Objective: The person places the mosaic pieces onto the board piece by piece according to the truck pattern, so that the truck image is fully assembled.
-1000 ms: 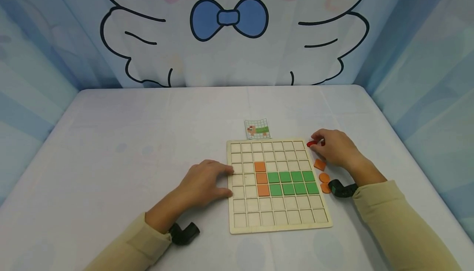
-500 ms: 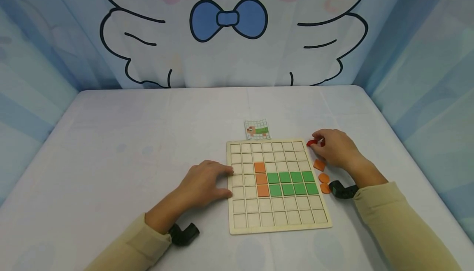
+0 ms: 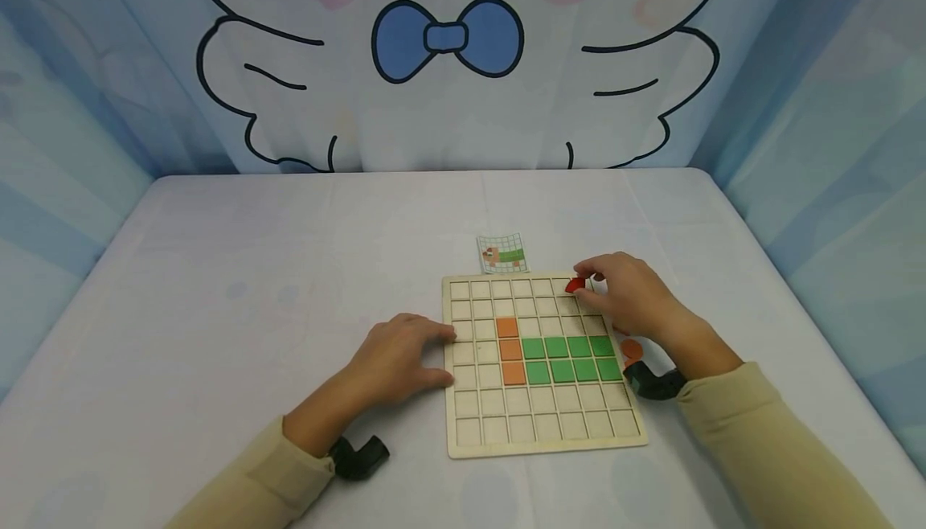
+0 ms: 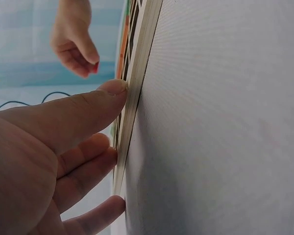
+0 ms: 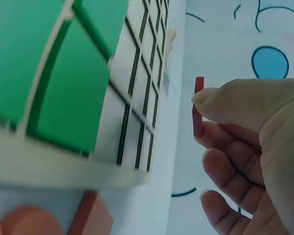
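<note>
- Around the grid board (image 3: 521, 428), your table (image 3: 217, 312) leaves wide room off its left edge
- At the board's left edge, your left hand (image 3: 399, 358) touches with spread fingers, gripping nothing
- Over its far right corner, your right hand (image 3: 631, 292) closes in a narrow pinch on the red piece
- On the board, eight green tiles (image 3: 560, 370) look settled
- Just beyond its far edge lies a picture card (image 3: 501, 253)
- Left of the green, three orange squares (image 3: 510, 350) sit placed
- By its right edge, a loose orange disc (image 3: 632, 350) seems left over
- Above the board, the red piece (image 3: 575, 285) remains unplaced
</note>
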Demonstrator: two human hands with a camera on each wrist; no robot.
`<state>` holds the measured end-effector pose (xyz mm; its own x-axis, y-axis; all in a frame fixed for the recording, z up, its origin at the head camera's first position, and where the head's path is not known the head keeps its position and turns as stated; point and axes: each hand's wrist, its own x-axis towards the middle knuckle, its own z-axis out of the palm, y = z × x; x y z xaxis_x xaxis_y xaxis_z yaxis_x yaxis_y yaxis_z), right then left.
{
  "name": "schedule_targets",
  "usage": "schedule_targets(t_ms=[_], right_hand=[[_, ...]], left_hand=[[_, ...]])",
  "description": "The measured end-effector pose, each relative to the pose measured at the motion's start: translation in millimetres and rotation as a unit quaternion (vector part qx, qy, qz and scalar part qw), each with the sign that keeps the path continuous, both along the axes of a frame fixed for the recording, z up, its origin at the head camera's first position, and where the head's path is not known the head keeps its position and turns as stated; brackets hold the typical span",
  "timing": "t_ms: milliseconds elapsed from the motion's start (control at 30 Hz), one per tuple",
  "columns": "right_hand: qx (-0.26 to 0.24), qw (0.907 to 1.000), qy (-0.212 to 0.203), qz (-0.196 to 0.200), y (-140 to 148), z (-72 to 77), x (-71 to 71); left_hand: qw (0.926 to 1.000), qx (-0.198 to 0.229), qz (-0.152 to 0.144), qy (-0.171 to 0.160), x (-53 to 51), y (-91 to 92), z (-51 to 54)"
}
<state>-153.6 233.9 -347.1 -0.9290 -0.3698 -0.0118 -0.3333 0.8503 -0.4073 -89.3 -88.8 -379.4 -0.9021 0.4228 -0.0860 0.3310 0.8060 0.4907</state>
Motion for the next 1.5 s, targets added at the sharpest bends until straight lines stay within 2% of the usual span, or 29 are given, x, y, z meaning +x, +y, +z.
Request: schedule_targets(t_ms=[400, 867, 1233, 1500], right_hand=[[0.011, 0.9976, 0.013, 0.068, -39, 0.9, 9.2], [0.039, 0.9895, 0.02, 0.138, -76, -8.0, 13.5], [0.044, 0.9873, 0.014, 0.152, -93, -13.9, 15.1], [0.043, 0.9864, 0.017, 0.157, -98, -15.3, 17.4]], left_hand=[[1.0, -0.001, 0.002, -0.007, -0.1, 0.4, 0.9], [0.9999, 0.006, -0.001, -0.01, -0.6, -0.4, 1.7], [0.9999, 0.0, 0.002, -0.012, -1.2, 0.3, 1.1], [1.0, 0.001, -0.004, -0.001, -0.6, -0.3, -0.2]])
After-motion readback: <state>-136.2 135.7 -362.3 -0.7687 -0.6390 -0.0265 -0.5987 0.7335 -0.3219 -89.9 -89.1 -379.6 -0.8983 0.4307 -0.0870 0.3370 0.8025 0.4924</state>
